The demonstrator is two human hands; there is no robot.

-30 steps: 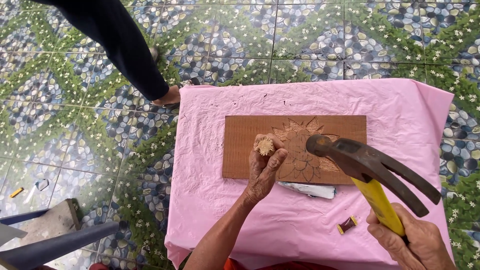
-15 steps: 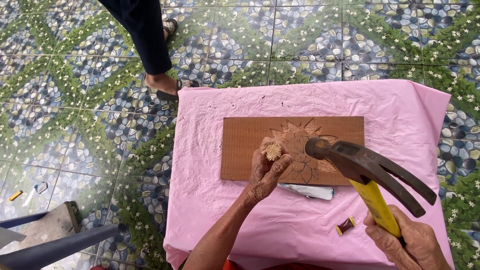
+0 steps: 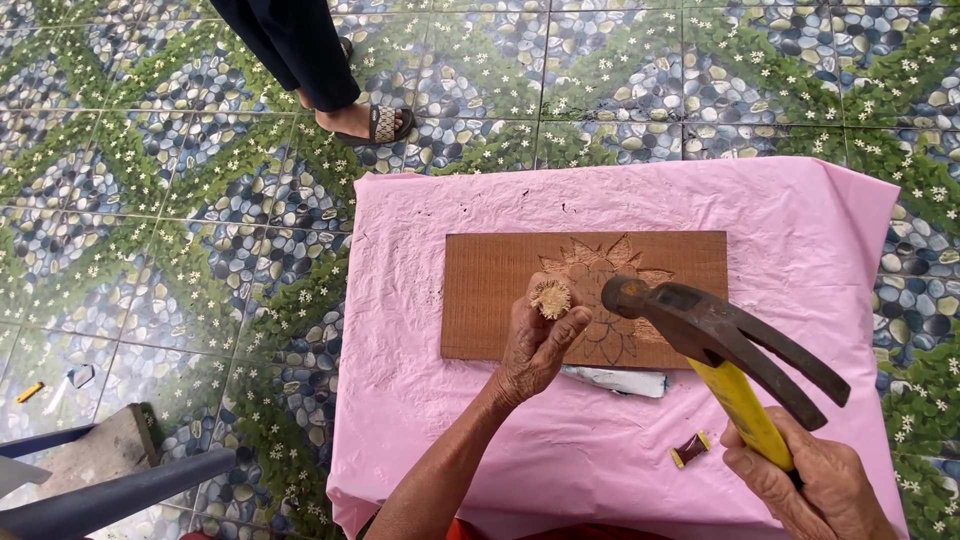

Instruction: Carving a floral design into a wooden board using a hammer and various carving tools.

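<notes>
Since the earlier frames, the bystander's legs (image 3: 300, 50) have been carried from the upper left towards the top centre of the patterned tile floor (image 3: 150, 220), and a sandalled foot (image 3: 375, 123) is now planted just beyond the table's far edge; the hammer and both hands are found almost where they were. A pink plastic sheet (image 3: 800, 260), crinkled all over, is spread across the table. On it, near the middle, a rectangular wooden board (image 3: 490, 300) is laid flat, and a flower with pointed petals is seen partly carved into its right half. A claw hammer (image 3: 720, 340) with a dark rusty head and yellow handle is raised above the board's right end, its handle wrapped tightly by the right hand (image 3: 810, 490) at the lower right. The left hand (image 3: 530, 345) is closed around a chisel (image 3: 551, 298), of which only the frayed wooden top is shown, held upright on the carving. Just beside the board's near edge a pale grey tool (image 3: 615, 381) is left lying, and a small red and yellow object (image 3: 691, 449) rests near the right hand.
</notes>
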